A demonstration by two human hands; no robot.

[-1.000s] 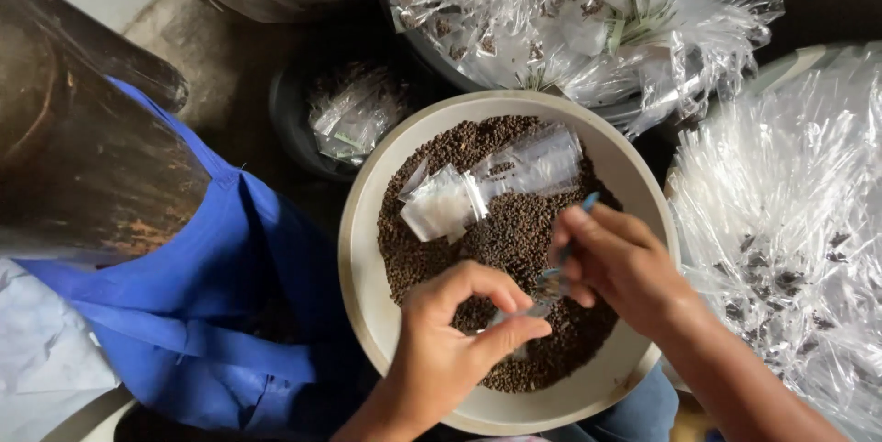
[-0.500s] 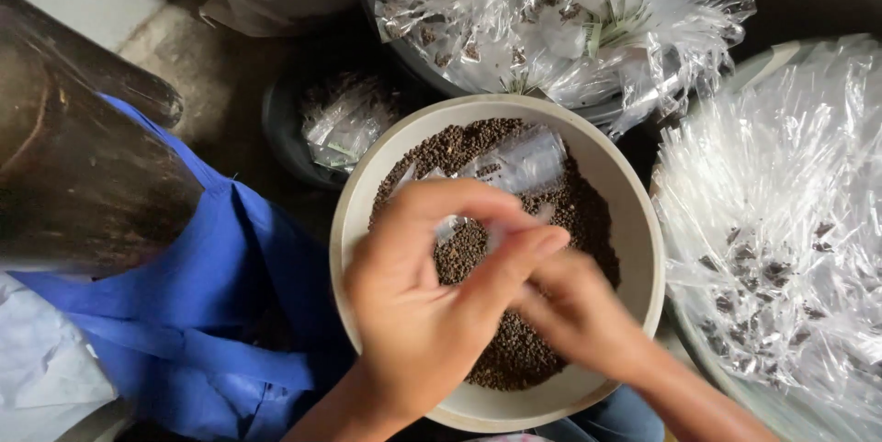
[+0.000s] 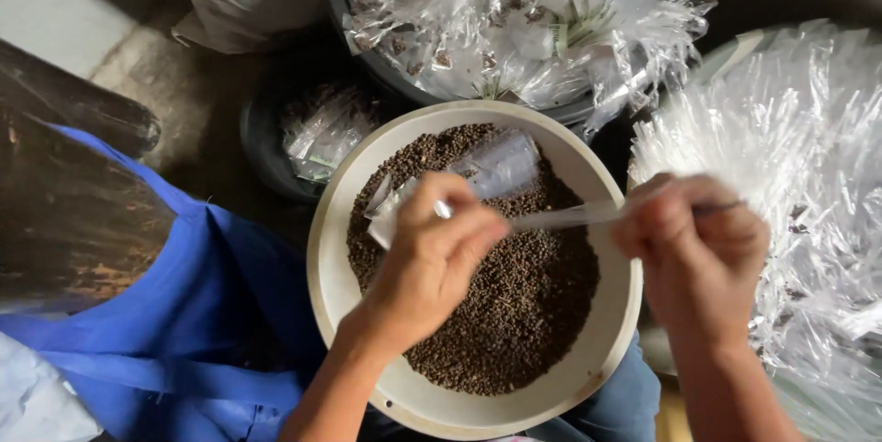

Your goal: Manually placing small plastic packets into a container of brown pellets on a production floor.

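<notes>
A narrow clear plastic sleeve [image 3: 574, 215], stretched level at frame centre, spans both hands over one cream bowl [image 3: 333, 269] of small brown seeds [image 3: 528, 300]. The left hand [image 3: 432, 263] pinches one end, the right hand [image 3: 700, 254] seems closed on the other, blurred. Half a second ago the hands overlapped; now they are apart.

One head-worn camera looks straight down, close over a cream bowl [image 3: 331, 267] of brown seeds.
</notes>
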